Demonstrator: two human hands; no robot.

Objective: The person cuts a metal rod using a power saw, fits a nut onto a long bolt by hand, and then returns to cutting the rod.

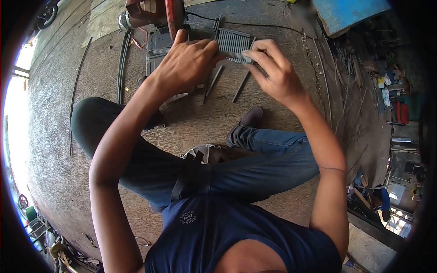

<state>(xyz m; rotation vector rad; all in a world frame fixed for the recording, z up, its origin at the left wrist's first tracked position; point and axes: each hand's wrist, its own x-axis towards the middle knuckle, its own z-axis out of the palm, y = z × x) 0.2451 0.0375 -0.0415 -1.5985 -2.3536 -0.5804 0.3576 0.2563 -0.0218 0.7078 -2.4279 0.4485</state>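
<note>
My left hand (pixel 189 61) is wrapped round a grey threaded rod (pixel 233 55), with its thumb side raised near the red cutting machine (pixel 152 13). The thumb and fingers of my right hand (pixel 273 73) pinch the rod's right end, where a small nut-like piece (pixel 248 59) shows. Just behind the rod, many short grey bars (pixel 234 38) lie side by side on the ground. Another threaded length (pixel 159 51) shows left of my left hand; whether it is the same rod, I cannot tell.
Loose bars (pixel 213 82) lie on the brown floor (pixel 205 118) before my hands. Long rods (pixel 122 68) stretch along the left. My bent legs (pixel 268 173) are below. A blue panel (pixel 350 13) is at the upper right, with clutter along the right side. A cable crosses behind the bars.
</note>
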